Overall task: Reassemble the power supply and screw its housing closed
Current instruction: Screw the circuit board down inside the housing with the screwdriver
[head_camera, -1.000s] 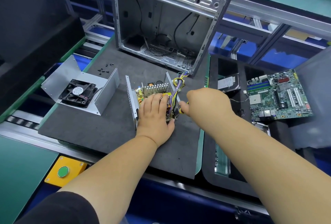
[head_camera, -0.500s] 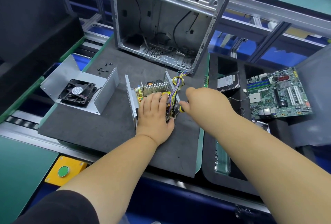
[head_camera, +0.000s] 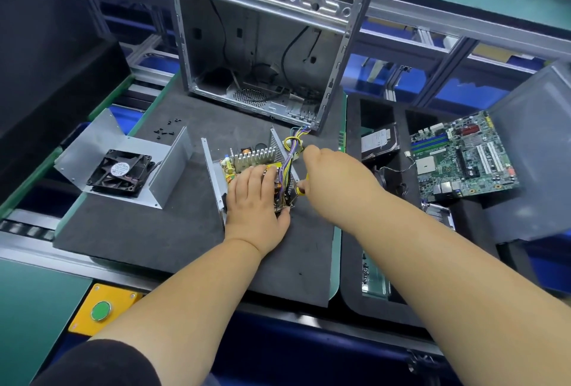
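Both hands work at the open power supply (head_camera: 247, 163) on the grey mat (head_camera: 139, 231): the left hand (head_camera: 255, 197) lies flat, fingers straight, pressing its board, while the right hand (head_camera: 333, 175) just beside grips a yellow-handled screwdriver (head_camera: 300, 190) near the wire bundle (head_camera: 292, 154).

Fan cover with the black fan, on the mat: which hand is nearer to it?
Left. The left hand rests on the open power supply, just right of the fan cover; the right hand is farther right, beyond the wires.
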Action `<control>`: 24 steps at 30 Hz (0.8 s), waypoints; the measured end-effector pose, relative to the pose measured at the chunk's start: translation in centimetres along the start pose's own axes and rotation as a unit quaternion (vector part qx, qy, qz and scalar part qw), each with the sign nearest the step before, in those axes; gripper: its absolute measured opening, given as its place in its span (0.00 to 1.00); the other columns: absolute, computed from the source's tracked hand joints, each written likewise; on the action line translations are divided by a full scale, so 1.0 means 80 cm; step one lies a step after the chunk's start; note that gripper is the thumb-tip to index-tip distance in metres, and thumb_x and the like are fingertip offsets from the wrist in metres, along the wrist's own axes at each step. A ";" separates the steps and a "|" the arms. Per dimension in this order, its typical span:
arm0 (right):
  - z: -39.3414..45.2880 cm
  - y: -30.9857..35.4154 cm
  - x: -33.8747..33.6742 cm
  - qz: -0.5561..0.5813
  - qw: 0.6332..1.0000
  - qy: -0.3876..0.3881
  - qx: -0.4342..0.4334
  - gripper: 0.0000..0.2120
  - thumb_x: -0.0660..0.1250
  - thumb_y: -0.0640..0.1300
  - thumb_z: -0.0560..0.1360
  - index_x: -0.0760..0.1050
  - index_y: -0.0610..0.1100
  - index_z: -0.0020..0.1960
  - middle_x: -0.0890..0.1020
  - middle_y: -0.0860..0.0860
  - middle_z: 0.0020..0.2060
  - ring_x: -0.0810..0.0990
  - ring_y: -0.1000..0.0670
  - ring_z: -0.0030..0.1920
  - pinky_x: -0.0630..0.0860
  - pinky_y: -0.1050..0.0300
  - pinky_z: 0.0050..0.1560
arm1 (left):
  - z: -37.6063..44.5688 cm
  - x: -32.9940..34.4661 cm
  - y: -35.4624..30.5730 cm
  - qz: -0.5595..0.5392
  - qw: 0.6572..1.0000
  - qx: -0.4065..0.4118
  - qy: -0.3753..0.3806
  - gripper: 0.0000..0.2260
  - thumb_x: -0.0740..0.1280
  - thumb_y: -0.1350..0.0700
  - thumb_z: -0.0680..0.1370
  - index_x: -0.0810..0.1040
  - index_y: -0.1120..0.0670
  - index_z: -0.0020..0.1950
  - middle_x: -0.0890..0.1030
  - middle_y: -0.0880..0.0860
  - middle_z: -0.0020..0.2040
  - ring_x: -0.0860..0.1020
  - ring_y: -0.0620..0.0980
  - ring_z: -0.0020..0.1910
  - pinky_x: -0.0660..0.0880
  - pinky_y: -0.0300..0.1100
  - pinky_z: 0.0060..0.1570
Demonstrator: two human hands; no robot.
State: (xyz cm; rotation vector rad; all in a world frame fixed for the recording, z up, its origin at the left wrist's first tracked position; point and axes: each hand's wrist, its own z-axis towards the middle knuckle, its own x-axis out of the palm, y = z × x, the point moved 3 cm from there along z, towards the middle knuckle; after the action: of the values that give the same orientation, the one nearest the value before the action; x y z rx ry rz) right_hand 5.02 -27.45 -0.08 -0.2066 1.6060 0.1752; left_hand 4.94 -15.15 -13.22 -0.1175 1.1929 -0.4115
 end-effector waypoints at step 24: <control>-0.009 -0.007 0.009 -0.012 1.000 0.016 -0.006 0.13 0.64 0.44 0.79 0.58 0.45 0.47 0.65 0.49 0.38 0.68 0.44 0.40 0.64 0.53 0.38 | 0.000 -0.002 -0.001 0.004 1.000 -0.007 0.014 0.36 0.72 0.46 0.68 0.68 0.57 0.74 0.71 0.57 0.70 0.67 0.61 0.70 0.58 0.57 0.72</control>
State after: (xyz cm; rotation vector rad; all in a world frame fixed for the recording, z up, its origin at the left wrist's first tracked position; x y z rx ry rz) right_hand 4.40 -28.20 -0.74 -0.2395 1.6330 0.1644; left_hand 4.86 -15.21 -13.06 -0.1192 1.2229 -0.3979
